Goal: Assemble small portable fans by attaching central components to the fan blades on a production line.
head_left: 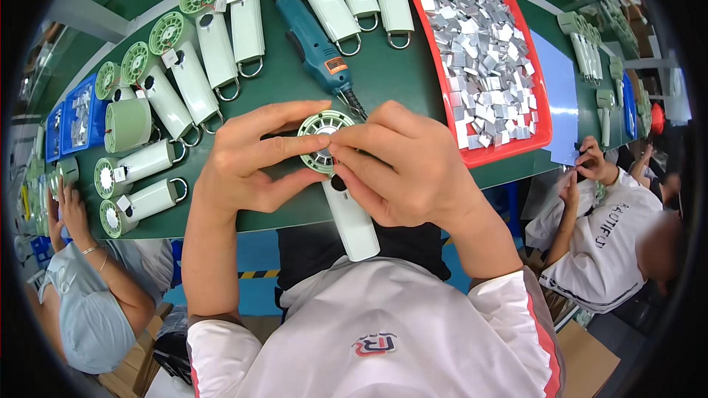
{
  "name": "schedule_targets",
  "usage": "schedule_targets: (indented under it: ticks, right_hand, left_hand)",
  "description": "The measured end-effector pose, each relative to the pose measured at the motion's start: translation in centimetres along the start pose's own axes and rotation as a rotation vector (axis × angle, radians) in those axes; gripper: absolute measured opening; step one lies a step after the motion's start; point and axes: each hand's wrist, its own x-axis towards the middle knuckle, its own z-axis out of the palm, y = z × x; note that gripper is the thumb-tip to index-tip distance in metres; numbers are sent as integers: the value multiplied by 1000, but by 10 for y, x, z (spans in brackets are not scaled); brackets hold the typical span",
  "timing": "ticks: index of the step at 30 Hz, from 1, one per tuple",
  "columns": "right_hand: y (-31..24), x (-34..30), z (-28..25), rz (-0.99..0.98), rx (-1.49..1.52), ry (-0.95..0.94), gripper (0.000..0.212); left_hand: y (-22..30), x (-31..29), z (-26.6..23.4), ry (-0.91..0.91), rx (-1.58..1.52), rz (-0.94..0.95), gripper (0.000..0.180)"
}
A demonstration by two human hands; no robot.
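A pale green handheld fan (352, 225) is held over the table's near edge, its round slotted head up and its handle pointing toward me. My left hand (247, 151) grips the rim of the head between thumb and fingers. At the centre of that head, the fingertips of my right hand (402, 166) are pinched together; whatever they hold is hidden. Beyond my hands lies a teal electric screwdriver (317, 44), its cord running toward my fingers. Several similar fans (190, 85) with metal loops form an arc on the left and far side.
On the right stands a red tray (509, 150) heaped with small silver and white squares (479, 59). Next to it lies a blue sheet (557, 77). Blue bins (94, 129) sit at far left. Co-workers (601, 239) sit on both sides, one hand (72, 210) near the left fans.
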Motion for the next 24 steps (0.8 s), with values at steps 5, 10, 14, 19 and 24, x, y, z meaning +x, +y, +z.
schedule_targets:
  ticks: [5,10,14,19,24]
  right_hand:
    - [0,6,0,28,-37,-26,23]
    - [-5,4,-2,43,-58,-79,26]
    - [-15,2,-8,84,-5,-46,26]
    - [-64,-24,-8,368,-140,96,26]
    - [-104,-37,8,557,-332,4,52]
  left_hand:
    - [-4,0,-2,1,14,-17,52]
    - [0,0,-3,-30,19,-23,49]
    - [0,-3,0,-23,-7,-41,48]
    - [3,-5,-4,-38,-27,-57,48]
    - [1,-2,-3,-42,-7,-40,49]
